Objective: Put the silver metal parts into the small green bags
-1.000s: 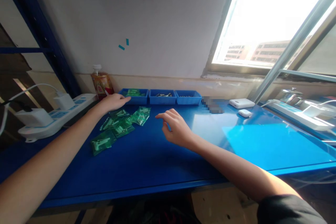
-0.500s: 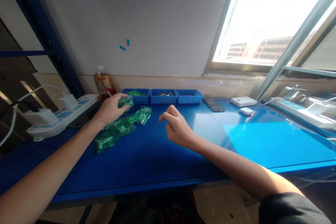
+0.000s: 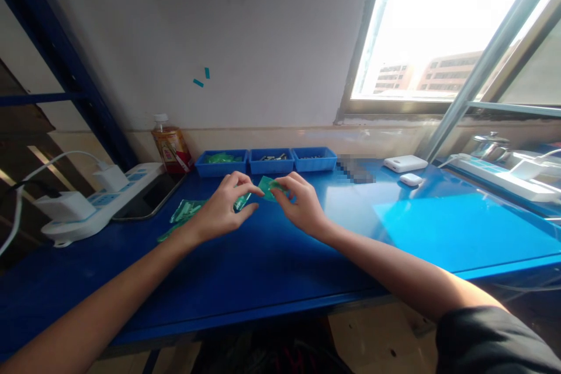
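The right hand (image 3: 304, 205) pinches a small green bag (image 3: 265, 187) by its right side, over the worktop (image 3: 245, 280) before the middle blue tray (image 3: 272, 168). The left hand (image 3: 223, 205) has its grip parted, index fingertip at the bag's left edge, contact unclear; other green bags (image 3: 186, 210) lie partly hidden behind that hand and forearm (image 3: 118, 292).

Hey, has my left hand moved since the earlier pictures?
Yes, rightward: the left hand, earlier at the left end of the left bin, is now in front of its right end.
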### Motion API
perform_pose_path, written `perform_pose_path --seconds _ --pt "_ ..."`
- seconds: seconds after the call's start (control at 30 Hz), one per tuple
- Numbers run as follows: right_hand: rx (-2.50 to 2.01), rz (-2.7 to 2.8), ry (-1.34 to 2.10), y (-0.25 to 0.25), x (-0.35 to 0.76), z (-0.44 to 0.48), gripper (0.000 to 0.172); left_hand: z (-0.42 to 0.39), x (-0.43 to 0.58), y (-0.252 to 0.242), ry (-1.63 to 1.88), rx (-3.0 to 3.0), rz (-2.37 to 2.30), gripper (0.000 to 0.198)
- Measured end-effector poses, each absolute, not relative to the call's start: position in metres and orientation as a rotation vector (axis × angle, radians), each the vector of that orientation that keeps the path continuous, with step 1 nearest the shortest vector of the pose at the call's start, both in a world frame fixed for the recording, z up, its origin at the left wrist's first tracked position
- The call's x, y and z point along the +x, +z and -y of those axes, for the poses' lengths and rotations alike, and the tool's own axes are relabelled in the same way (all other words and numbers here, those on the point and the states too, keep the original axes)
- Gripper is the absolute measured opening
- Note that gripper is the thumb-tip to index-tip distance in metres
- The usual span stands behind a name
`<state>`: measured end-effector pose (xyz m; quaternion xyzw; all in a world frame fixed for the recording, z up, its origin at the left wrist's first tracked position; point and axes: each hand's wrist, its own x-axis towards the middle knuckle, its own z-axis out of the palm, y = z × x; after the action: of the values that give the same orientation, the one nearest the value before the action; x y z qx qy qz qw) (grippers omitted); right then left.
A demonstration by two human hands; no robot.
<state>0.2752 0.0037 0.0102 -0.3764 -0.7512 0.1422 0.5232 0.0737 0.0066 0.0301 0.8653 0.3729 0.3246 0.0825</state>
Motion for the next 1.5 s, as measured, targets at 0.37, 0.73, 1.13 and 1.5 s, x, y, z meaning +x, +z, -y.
perform_pose_path --seconds 0.37,0.73,1.13,1.5 --pt "-0.882 1.981 0.429 0.011 0.271 0.004 0.027 -0.004 0.08 0.025 1.267 2.106 -1.309 0.024" --pt "-0.992 1.599 1.137 0.011 0.27 -0.008 0.036 -0.002 0.083 0.021 1.089 2.792 -0.93 0.019" --pt "-0.961 1.96 0.591 0.015 0.274 -0.002 0.019 -0.01 0.075 0.029 1.033 2.246 -1.211 0.027" --pt "-0.989 1.792 0.259 0.018 0.274 -0.005 0.016 -0.013 0.078 0.029 1.1 1.913 -1.232 0.031"
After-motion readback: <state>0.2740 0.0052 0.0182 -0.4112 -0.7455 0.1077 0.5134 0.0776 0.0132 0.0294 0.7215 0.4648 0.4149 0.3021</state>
